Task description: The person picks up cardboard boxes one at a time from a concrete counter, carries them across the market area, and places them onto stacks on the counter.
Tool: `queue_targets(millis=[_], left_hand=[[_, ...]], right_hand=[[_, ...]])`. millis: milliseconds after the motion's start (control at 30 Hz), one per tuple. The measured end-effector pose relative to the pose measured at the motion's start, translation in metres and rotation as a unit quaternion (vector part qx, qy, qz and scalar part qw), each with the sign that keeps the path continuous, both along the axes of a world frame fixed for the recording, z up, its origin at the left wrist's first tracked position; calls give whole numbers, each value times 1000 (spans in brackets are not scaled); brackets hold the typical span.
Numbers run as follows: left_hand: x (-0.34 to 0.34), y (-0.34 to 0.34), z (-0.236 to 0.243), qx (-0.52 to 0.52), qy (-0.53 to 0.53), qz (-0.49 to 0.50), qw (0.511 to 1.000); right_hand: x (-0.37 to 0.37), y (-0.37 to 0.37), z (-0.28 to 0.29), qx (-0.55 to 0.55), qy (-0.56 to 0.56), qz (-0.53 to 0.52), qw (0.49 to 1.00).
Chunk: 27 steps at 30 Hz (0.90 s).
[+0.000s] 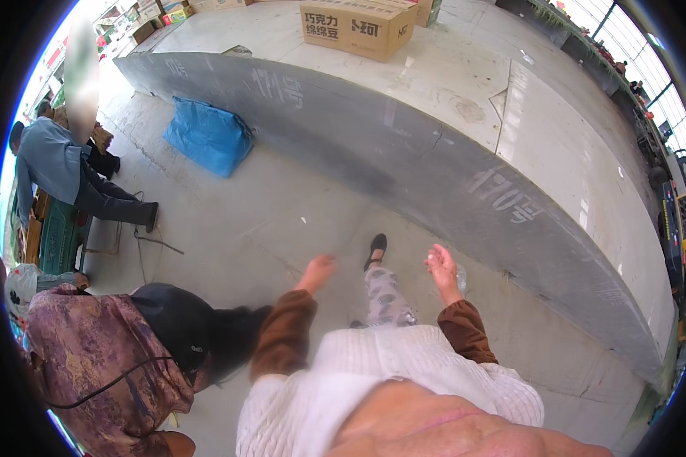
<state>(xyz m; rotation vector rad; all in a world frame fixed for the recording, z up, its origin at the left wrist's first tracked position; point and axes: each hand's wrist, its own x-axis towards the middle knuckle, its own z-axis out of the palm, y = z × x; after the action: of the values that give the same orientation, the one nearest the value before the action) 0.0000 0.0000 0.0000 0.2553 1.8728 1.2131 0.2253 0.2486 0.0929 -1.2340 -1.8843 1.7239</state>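
Note:
My left hand (318, 270) is blurred by motion above the floor, its finger shape unclear. My right hand (441, 268) is raised with fingers curled; a small pale spot shows at the fingertips, too small to name. Below me, my leg in patterned grey trousers and my black shoe (377, 247) are on the concrete floor (297, 213). A clear plastic item (460, 281) shows just beside my right hand, partly hidden. Close on my left is a person in a mottled purple-brown top (107, 350), with a black item (168, 312) and a cord.
A long concrete platform (373, 129) curves across front and right, bearing cardboard boxes (356, 34). A folded blue tarp (206, 135) lies at its foot. Beyond, on the left, are a person in a blue jacket (53, 164), another person and green crates (61, 236). Machinery (674, 221) shows far right.

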Motion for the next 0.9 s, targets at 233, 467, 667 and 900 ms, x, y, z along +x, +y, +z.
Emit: queue_targets(millis=[233,467,667,900], left_hand=[[-164,88,-21,-46,175,11,983],[-269,79,13,-94,132,94,982],[-392,154,117,19,208,145,967],[-605,265,239,94,443,100,886]], right_hand=[[-204,227,145,126,234,-68,962],[-368,313,200,134,271,-44,952],[-497,334,204,139,312,-3,940],[-602,351,208,161,308,-80,934]])
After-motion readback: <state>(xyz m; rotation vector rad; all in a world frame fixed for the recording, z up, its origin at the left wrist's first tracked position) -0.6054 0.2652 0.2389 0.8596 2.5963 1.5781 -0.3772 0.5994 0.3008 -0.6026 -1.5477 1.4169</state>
